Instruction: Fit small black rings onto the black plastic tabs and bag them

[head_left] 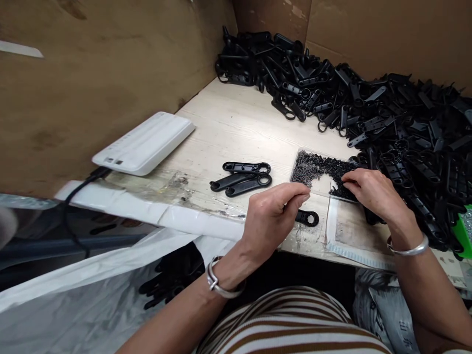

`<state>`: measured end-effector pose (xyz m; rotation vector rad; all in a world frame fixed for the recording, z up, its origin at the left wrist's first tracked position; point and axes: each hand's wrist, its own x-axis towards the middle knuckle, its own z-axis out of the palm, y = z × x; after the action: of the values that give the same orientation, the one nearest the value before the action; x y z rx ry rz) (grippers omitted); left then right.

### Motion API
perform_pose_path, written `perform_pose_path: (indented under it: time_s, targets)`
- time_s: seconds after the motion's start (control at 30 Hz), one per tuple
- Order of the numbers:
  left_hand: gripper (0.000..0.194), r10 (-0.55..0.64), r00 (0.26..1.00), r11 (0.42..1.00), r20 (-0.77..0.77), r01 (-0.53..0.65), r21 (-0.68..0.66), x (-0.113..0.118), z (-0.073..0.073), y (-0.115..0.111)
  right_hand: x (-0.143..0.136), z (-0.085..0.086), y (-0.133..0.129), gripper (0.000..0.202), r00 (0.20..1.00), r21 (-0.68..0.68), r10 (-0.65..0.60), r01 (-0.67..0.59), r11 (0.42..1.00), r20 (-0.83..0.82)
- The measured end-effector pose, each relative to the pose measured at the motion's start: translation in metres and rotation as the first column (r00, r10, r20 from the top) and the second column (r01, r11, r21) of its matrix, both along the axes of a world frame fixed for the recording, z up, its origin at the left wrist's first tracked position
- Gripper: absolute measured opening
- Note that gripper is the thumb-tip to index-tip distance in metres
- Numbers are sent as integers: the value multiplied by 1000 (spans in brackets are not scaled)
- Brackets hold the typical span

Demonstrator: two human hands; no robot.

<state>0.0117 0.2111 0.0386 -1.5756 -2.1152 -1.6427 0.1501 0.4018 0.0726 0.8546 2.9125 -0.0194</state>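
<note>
My left hand (271,216) is closed in a pinch, thumb against forefinger, at the near left corner of a shallow clear tray (321,186). What sits between those fingertips is too small to make out. Partly covered by this hand, a black plastic handle with a ring end (308,218) lies on the table. My right hand (378,194) pinches at the tray's right side, over tiny black parts (337,169); anything in its fingers is hidden. Tiny silvery pieces (304,167) fill the tray's left part. Several similar black handles (245,179) lie left of the tray.
A large heap of black handles (368,108) covers the back and right of the table. At the left lies a white flat device (145,142) with a black cable (75,191). Cardboard walls (110,73) enclose the table. A green bin (465,231) stands far right.
</note>
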Motion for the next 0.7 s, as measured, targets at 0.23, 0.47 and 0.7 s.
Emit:
perform_pose_path:
  time_s: [0.23, 0.47, 0.7]
  targets:
    - [6, -2, 995, 1000, 101, 5, -27, 4, -9, -8, -18, -12, -3, 23, 995, 118, -8, -4, 993, 97]
    - [7, -24, 986, 999, 163, 30, -37, 5, -9, -8, -12, -9, 3, 17, 993, 36, 41, -46, 998, 109]
    - [8, -20, 987, 1000, 158, 23, -17, 6, -10, -9, -20, -10, 10, 19, 991, 11, 54, -53, 999, -121]
